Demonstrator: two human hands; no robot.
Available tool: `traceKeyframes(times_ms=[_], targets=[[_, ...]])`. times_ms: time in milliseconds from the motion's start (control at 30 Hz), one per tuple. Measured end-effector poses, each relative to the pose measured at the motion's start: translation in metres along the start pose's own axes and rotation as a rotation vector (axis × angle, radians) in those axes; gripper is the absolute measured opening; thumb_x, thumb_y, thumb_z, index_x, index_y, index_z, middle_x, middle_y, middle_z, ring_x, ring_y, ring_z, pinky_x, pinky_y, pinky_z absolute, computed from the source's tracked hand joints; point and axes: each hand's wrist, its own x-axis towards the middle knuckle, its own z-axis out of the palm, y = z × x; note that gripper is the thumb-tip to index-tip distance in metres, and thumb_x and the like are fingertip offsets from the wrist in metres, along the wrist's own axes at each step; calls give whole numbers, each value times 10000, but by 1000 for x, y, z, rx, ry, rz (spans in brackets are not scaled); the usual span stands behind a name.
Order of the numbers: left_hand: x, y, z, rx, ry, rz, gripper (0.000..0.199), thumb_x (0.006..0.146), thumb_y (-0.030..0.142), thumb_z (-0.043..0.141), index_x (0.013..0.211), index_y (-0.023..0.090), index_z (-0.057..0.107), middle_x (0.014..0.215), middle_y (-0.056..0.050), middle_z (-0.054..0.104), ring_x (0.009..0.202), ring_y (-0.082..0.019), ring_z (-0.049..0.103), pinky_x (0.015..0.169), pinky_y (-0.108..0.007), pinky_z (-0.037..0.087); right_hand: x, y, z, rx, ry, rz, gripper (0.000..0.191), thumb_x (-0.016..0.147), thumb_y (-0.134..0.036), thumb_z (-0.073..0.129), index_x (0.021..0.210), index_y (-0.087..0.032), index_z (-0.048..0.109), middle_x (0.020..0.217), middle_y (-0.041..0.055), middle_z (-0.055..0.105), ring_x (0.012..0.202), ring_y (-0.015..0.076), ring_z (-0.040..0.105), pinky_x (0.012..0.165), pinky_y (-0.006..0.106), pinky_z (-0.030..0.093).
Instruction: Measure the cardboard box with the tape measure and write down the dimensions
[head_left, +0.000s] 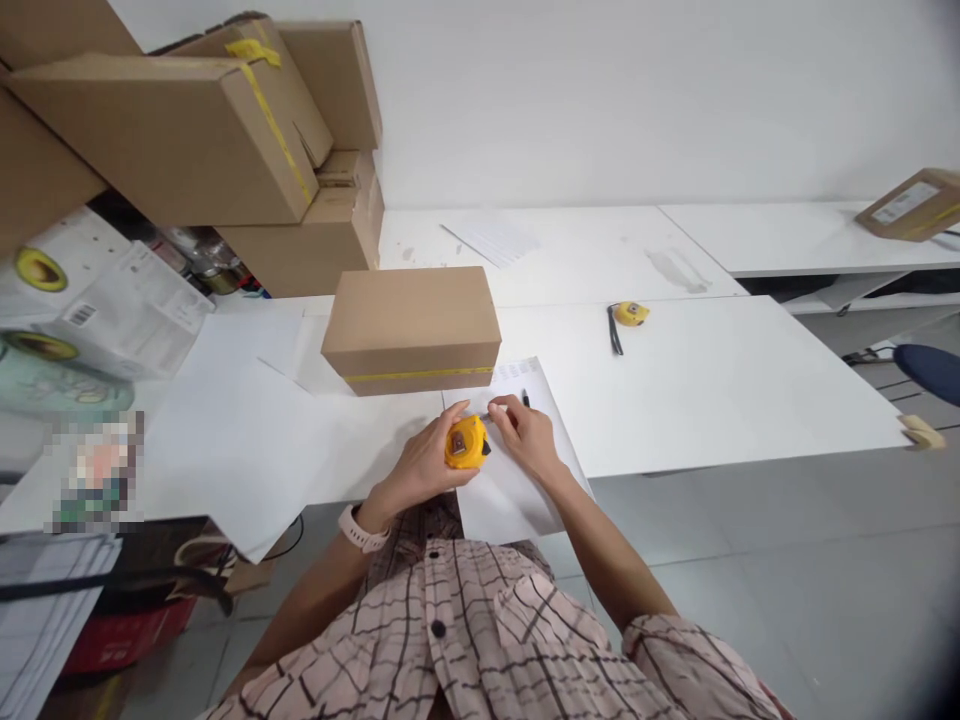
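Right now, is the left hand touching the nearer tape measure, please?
Touching: the head view shows the left hand curled around the nearer tape measure.

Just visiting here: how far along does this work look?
Looks done: the cardboard box stands closed on the table. In hand: the left hand holds a yellow tape measure, the right hand close beside it. Possibly left: any measuring of the box, as the tape measure isn't against it; whether it's already measured, I can't tell.

I get single head view: above wearer's shirt (405, 625), facing forward and down, table (697, 400) close, wall (600, 100) beyond.
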Motion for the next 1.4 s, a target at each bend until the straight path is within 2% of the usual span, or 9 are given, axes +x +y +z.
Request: traceKeyframes(times_ms=[200,333,467,600,733,833,1000,1200,1400], targets=[[18,-16,-7,271,58,-33,810,789,305,705,1508,249,338,1411,-112,599,1265,-329,590,1053,-485,468,15,26,-22,-480,-33,256,446,974,-586,514,1179,-190,548,872,92,739,821,266,705,616,285,356],[30,-28,-14,432,117,-62,724,829,303,668,1487,223,376,1338,-126,642,1222,-342,609,1038,-503,451,16,34,-26,-551,-181,189,285,999,-300,478,1253,-178,520,1047,133,737,861,259,695,637,300,378],[40,-39,-20,507,118,-48,672,860,272,616,1488,201,389,1407,-141,591,1297,-352,542,1042,-517,434,20,51,-31,-296,-196,93,339,941,-169,387,1206,-181,599,913,85,733,763,224,656,682,316,410],[42,-35,-18,544,180,-2,619,854,239,613,1447,164,454,1416,-154,582,1312,-371,505,1076,-540,411,22,78,-42,394,-192,118,292,941,-339,455,1086,-208,672,828,39,718,759,198,646,744,336,484],[43,-14,14,492,213,213,514,901,266,577,1398,156,508,1448,-159,557,1374,-342,468,1166,-539,357,29,90,-54,795,-144,83,367,824,-424,706,1129,-226,655,875,35,721,889,203,670,849,362,507],[52,4,54,435,44,360,516,928,287,555,1419,143,487,1511,-163,506,1462,-303,395,1217,-491,321,43,83,-57,820,-11,70,407,737,-460,812,1035,-246,634,771,-4,672,776,176,635,801,345,503],[84,19,104,453,-175,299,791,884,508,641,1511,110,368,1666,-201,243,1577,-349,83,1276,-529,124,70,69,-42,732,139,95,386,898,-590,597,754,-233,561,564,-48,467,558,124,446,618,285,417],[107,16,111,452,-169,274,874,873,654,607,1527,130,357,1677,-202,207,1577,-363,57,1261,-587,29,91,91,-21,724,21,156,383,763,-541,736,953,-236,603,750,-14,628,667,154,565,638,289,447],[111,13,111,469,-122,294,781,914,633,567,1493,129,423,1654,-185,290,1571,-330,132,1269,-552,17,96,98,-23,475,133,107,285,876,-479,585,773,-220,530,662,-33,522,619,136,467,603,284,388]])
